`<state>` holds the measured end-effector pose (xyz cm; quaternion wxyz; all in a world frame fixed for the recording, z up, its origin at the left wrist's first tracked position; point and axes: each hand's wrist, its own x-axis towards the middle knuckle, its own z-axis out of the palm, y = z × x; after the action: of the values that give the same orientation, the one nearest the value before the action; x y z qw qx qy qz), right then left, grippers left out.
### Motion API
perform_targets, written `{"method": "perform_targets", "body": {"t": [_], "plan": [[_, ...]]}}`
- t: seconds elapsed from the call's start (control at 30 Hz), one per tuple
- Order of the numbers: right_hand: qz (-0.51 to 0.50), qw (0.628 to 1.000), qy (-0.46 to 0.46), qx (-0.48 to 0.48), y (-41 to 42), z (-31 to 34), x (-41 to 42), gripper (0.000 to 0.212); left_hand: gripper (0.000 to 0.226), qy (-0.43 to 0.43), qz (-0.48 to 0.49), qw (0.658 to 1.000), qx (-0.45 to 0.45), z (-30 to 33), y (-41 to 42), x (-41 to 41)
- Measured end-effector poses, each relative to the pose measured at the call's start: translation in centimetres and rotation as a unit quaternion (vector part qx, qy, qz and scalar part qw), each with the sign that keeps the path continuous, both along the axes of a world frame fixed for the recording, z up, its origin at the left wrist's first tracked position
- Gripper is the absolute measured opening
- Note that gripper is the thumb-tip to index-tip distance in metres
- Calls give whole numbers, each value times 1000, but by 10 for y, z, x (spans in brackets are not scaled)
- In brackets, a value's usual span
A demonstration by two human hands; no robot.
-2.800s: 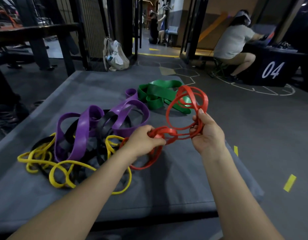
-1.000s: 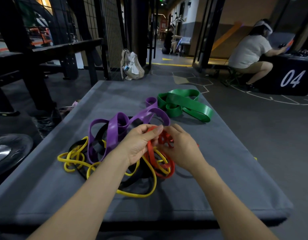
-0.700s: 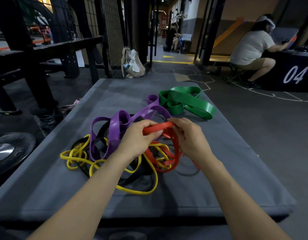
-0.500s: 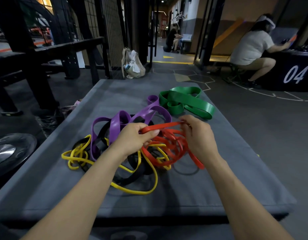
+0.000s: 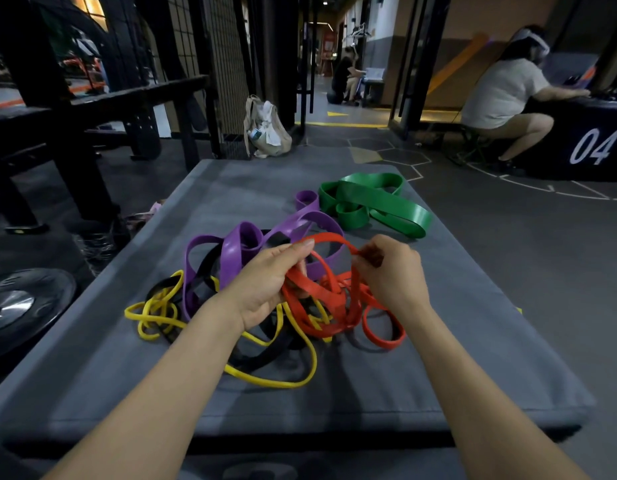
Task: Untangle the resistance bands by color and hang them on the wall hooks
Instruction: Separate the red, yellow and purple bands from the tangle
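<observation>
Head view: left hand (image 5: 265, 285), right hand (image 5: 391, 271) pinch red band (image 5: 329, 299) arch; rest droops below grip.

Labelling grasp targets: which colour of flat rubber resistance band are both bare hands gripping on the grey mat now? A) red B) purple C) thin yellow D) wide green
A: the left hand and the right hand each pinch the red rubber resistance band, lifting an arc of it between them, while the wide green band lies apart on the grey mat.
</observation>
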<state>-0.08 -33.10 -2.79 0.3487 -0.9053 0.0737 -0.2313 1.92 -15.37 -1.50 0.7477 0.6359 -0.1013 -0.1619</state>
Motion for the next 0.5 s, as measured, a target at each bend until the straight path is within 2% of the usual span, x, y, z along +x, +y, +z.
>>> {"method": "perform_targets", "body": {"t": [0.07,0.13,0.2,0.27,0.3,0.4,0.47,0.5], "plan": [[67,990,28,120,3,2,0,9,41,15,11,1000,-20,1,-1,1],[157,952,64,254,6,6,-4,5,40,31,25,999,-36,1,-2,2],[226,925,98,289,5,7,-10,22,39,56,46,996,-58,1,-3,3],[287,913,139,256,1,4,-14,38,38,79,70,991,-84,2,-4,5],[308,910,162,226,-1,3,-15,39,37,90,82,988,-98,3,-5,6],[311,928,196,59,-6,-2,-10,27,37,108,111,982,-111,4,-5,9],[264,947,181,-36,-10,-5,-6,17,37,101,127,983,-90,4,-4,11],[232,956,172,-54,-11,-4,-6,14,37,96,137,983,-81,3,-4,12]]}}
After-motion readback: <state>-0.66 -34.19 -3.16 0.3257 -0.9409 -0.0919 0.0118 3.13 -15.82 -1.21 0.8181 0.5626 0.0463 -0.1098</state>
